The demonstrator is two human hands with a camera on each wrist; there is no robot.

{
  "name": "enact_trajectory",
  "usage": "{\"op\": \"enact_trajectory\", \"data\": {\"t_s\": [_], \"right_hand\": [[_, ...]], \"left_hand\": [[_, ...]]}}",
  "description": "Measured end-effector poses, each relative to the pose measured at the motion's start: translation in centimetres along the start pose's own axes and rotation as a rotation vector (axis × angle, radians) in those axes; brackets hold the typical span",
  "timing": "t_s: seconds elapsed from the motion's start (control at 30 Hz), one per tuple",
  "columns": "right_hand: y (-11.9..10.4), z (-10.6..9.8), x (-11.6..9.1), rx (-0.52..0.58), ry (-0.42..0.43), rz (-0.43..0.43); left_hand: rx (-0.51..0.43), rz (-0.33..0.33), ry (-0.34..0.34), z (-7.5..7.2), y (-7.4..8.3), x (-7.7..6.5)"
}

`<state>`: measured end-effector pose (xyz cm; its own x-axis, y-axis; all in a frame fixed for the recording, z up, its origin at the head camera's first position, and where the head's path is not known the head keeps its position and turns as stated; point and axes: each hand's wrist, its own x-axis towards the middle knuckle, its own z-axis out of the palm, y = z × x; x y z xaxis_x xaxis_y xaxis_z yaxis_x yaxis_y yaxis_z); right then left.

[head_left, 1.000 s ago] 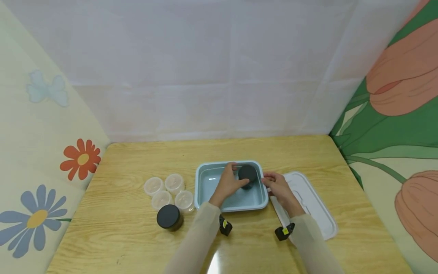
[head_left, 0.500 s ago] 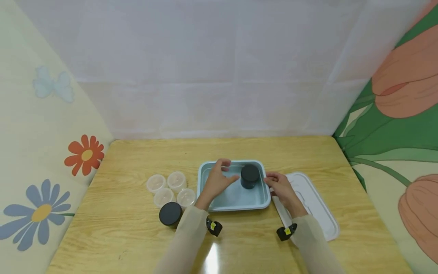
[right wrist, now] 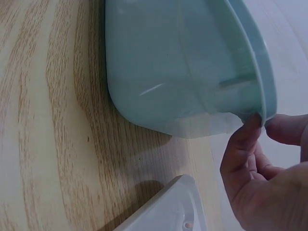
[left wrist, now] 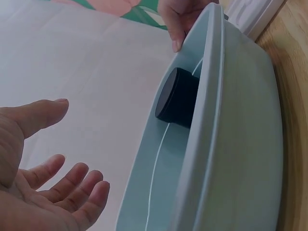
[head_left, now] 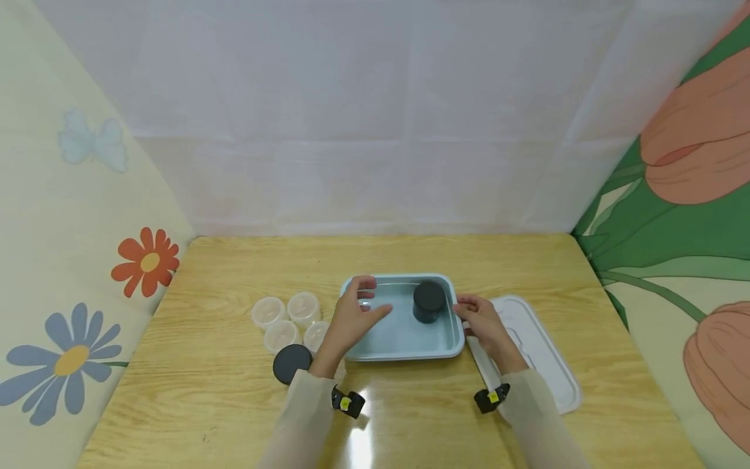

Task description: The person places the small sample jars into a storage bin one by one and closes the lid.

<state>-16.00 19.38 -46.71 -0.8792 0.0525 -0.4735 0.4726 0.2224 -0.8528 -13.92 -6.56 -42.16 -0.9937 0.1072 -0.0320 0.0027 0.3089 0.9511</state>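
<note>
A light blue plastic box [head_left: 404, 356] stands on the wooden table, its inside facing up. Inside it, toward the right end, is a dark jar with a black lid [head_left: 429, 296], upright. My left hand [head_left: 350, 319] hovers over the box's left side, thumb and fingers spread apart with nothing between them, as the left wrist view also shows. With thumb and fingertips my right hand [head_left: 483, 329] pinches the right rim of the box; in the right wrist view, the thumb and index finger [right wrist: 245, 132] lie on either side of that rim.
Left of the box, several small clear cups with lids [head_left: 268, 312] are grouped together. A second black-lidded jar [head_left: 291, 363] stands in front of them, partly behind my left sleeve. The white box lid [head_left: 541, 355] lies on the right, under my right forearm.
My left hand has let go of the black-lidded jar in the box and moved left, its fingers spreading. My right hand stays at the box's rim.
</note>
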Motion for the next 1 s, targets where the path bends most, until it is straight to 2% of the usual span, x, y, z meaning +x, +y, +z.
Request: {"op": "enact_trajectory", "data": {"t_s": [0.13,0.23,0.53,0.67,1.0], "right_hand": [[-0.1,-0.1,-0.1,0.001,0.005,0.007],[-0.2,0.0,-0.2,0.002,0.004,0.018],[-0.2,-0.1,-0.2,0.005,0.0,0.007],[-0.1,-0.1,-0.2,0.005,0.0,0.005],[0.0,-0.1,-0.2,0.01,-0.006,0.003]], "left_hand": [[-0.008,0.017,0.033,-1.0,-0.4,-1.0],[-0.009,0.005,0.067,-1.9,-0.9,-1.6],[-0.031,-0.086,0.131,-4.3,-2.0,-4.2],[-0.03,-0.106,0.162,-5.3,-2.4,-5.4],[0.064,-0.104,0.292,-8.1,-3.8,-8.4]]}}
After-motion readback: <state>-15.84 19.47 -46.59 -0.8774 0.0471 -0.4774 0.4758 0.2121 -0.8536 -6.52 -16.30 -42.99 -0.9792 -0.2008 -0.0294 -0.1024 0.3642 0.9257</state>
